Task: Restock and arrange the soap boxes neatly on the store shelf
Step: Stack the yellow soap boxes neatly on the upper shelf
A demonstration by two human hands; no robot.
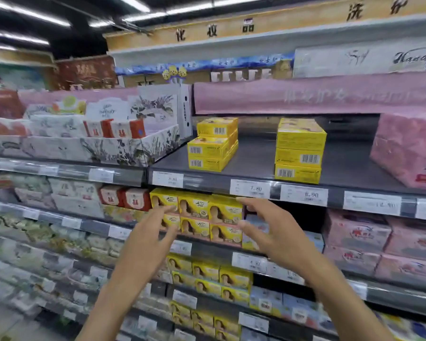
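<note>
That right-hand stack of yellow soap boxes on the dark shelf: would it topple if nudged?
Probably shaky: the yellow stack stands free, with no neighbours touching it, and its top boxes seem slightly askew. The boxes look like stiff cardboard, so they should hold their shape. The smooth shelf may let it slide.

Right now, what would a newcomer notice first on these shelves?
Both open hands, left hand and right hand, reach toward the block of yellow soap boxes at centre. Above them, a left yellow stack and a right yellow stack stand apart on a dark shelf, with pink packs at its right end.
</note>
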